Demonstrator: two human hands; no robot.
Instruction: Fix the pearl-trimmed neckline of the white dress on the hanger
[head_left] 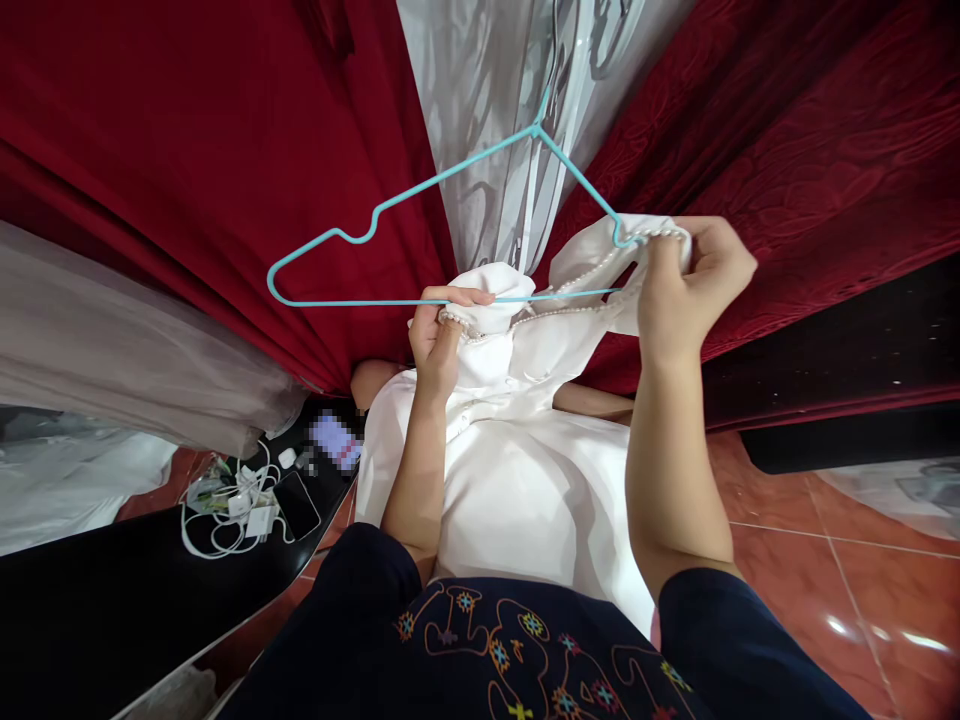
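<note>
A white dress (525, 480) with beaded edging lies over my lap, its top raised between my hands. A light-blue hanger (442, 178) hangs in front of me; its right end sits inside the dress's right shoulder. My right hand (686, 290) pinches that shoulder and its beaded edge around the hanger's end. My left hand (442, 335) grips the other beaded shoulder, with fingers over the hanger's lower bar. The hanger's left arm is bare and sticks out past my left hand.
Dark red curtains (210, 150) hang on both sides, with sheer white fabric (480, 130) between them. At left, a black bench (97, 600) carries tangled white cables (225, 510) and a phone (297, 505). Red floor tiles (847, 560) show at right.
</note>
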